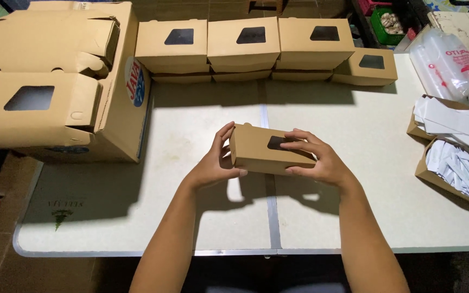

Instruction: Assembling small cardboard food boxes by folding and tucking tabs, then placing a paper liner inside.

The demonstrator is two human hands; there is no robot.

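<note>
White folding table [137, 179] fills most of the frame, and you hold a small brown cardboard box with a dark window [270, 149] just above its centre. Your left hand [216, 160] clasps the box's left end, fingers curled round it; your right hand [315, 157] grips the right side, fingers spread over the window. Along the top edge, more brown window boxes [245, 46] sit stacked in a row. At upper left, a large open brown carton [120, 108] holds bigger window boxes. At right, shallow trays of white paper slips [462, 163] lie near a clear plastic bag [449, 65].
</note>
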